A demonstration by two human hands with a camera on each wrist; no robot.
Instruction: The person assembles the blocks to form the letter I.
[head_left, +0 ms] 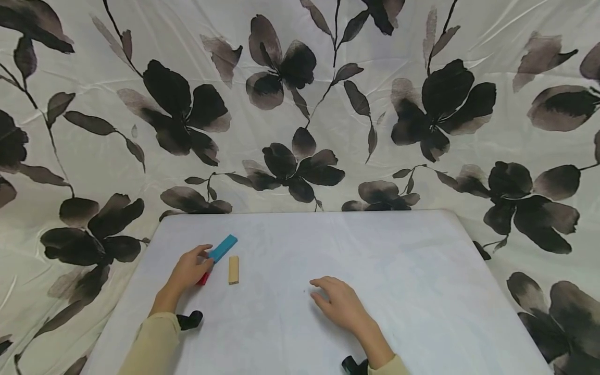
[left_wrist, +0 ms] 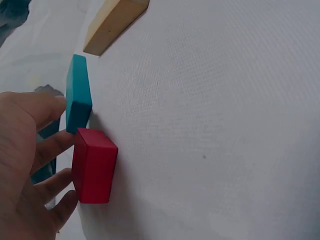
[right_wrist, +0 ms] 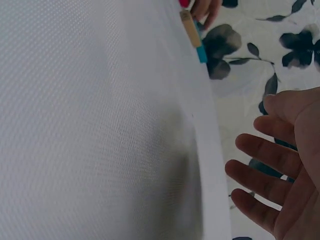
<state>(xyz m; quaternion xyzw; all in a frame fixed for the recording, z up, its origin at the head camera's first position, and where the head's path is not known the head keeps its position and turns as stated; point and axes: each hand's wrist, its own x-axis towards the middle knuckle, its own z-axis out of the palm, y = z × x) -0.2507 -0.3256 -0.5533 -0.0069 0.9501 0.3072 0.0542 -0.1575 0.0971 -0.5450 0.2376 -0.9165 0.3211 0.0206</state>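
Note:
Toward the left of the white tabletop, my left hand (head_left: 191, 269) is over a blue block (head_left: 224, 248) and a red block (head_left: 203, 279), which lie end to end in a slanting line. In the left wrist view, its thumb reaches the edge of the blue block (left_wrist: 78, 95), while the other fingers spread along the red block (left_wrist: 95, 167). The hand covers part of the red block in the head view. Just right of them lies a plain wooden block (head_left: 233, 270). My right hand (head_left: 341, 303) hovers over the table, fingers relaxed and apart, holding nothing.
The white table (head_left: 398, 250) has its far edge against a floral-patterned cloth (head_left: 300, 120). Black straps or mounts (head_left: 189, 320) sit at both wrists, below the sleeves.

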